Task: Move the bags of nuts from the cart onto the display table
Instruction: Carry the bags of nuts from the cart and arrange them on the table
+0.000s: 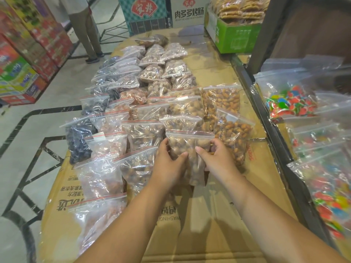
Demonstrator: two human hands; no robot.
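Placement is under way: left grip (169, 167) and right grip (218, 160) curl round a nut bag (188, 143) set on the bench (201, 223), at its row's near end. Next, probably: release, settling it flat.

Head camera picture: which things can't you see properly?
In the head view:
- Bag of nuts: its lower part is covered by the left hand and right hand gripping it.
- Candy bags: blurred, cut off by the right edge.
- Standing person: cut off by the top edge, legs only.
- White label on a far bag: too small to read.
- Cart: not in view.
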